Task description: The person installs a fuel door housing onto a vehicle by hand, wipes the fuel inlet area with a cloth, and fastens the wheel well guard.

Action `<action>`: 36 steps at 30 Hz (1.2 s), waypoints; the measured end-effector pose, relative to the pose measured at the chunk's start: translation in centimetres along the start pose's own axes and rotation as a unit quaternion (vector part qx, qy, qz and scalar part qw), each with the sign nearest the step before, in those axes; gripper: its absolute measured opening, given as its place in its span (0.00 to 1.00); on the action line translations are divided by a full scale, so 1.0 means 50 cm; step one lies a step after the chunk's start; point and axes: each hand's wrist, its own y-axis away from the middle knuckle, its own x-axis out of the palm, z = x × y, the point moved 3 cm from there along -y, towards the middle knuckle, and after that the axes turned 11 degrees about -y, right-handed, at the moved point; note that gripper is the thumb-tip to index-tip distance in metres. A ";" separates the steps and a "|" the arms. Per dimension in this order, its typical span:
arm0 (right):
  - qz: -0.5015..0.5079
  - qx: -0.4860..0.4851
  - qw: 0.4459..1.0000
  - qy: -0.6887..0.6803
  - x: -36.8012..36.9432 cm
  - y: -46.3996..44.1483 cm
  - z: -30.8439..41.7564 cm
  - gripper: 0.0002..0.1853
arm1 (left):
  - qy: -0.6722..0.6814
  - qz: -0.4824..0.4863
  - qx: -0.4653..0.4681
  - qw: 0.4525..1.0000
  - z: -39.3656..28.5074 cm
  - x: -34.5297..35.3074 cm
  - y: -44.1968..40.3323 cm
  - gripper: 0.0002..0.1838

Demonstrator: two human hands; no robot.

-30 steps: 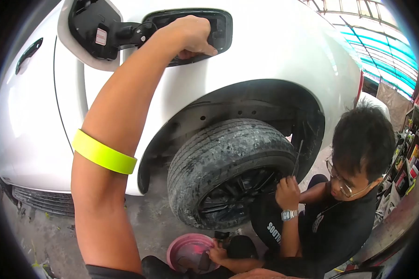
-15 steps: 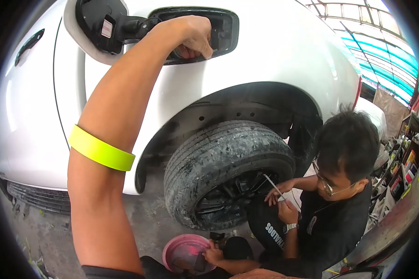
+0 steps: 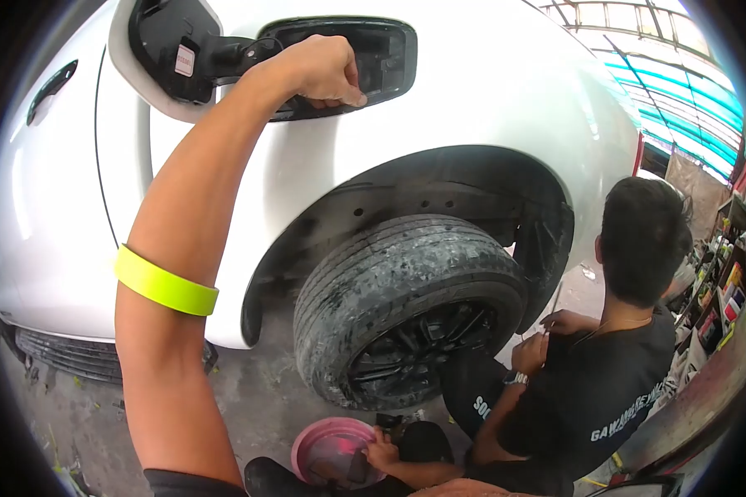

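Note:
My left hand (image 3: 327,70) is raised to the fuel filler recess (image 3: 398,62) of a white car. Its fingers are curled, the tips against the recess's lower edge; anything pinched in them is hidden. A yellow-green band (image 3: 166,282) circles my left arm. Beside that hand, the fuel flap (image 3: 153,50) hangs open on its hinge. Low in the view, what appears to be my right hand (image 3: 381,454) closes over the right rim of a pink basin (image 3: 305,443). Close to its fingertips, a dark flat piece (image 3: 358,468) sits in the basin.
A co-worker (image 3: 630,364) in black crouches at the right, both hands near a thin stick. Beneath the recess is a dusty tyre (image 3: 389,273) in the wheel arch. Cluttered shelves (image 3: 721,298) line the far right.
My left hand has shifted slightly left along the recess's lower edge. The co-worker has turned their head away and moved the stick from the wheel towards the right. My right hand stays at the basin.

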 end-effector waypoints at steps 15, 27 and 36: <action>0.264 0.024 0.952 0.151 0.617 0.433 0.019 0.14 | -0.157 -0.194 0.151 0.956 -0.043 0.029 0.032 0.09; 0.295 0.056 0.944 0.136 0.651 0.445 -0.032 0.20 | -0.105 -0.151 0.147 0.972 -0.028 0.036 0.018 0.13; 0.282 0.035 0.951 0.119 0.649 0.451 -0.032 0.20 | -0.259 -0.146 0.145 0.944 -0.054 0.030 0.021 0.14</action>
